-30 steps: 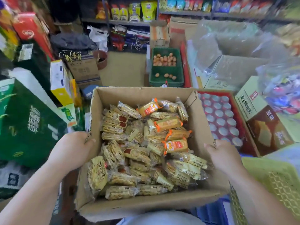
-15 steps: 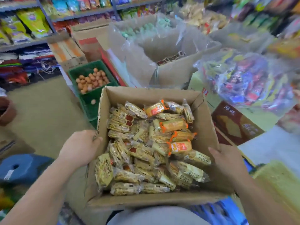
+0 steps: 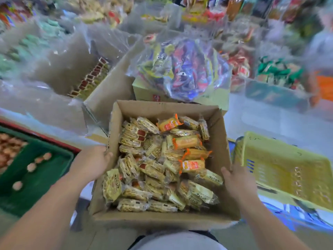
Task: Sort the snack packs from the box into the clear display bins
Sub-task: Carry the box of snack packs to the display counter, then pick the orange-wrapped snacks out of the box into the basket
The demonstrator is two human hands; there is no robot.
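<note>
I carry an open cardboard box (image 3: 162, 108) in front of my body. It is full of snack packs (image 3: 158, 170): several yellow-wrapped ones and a few orange-wrapped ones (image 3: 192, 165) toward the right. My left hand (image 3: 90, 163) grips the box's left wall, thumb over the rim. My right hand (image 3: 237, 181) grips the right wall, thumb on the rim. Clear display bins (image 3: 270, 87) with snacks stand blurred at the back right.
A yellow plastic basket (image 3: 281, 170) lies tilted right of the box. A green crate (image 3: 36, 170) with round brown items sits at left. Ahead are a plastic-lined carton (image 3: 100, 94) and a clear bag of colourful packs (image 3: 189, 69) on a yellow box.
I have turned right with the box in both hands. The green crate slid from ahead to my left, and the yellow basket and snack bins came into view ahead and right.
</note>
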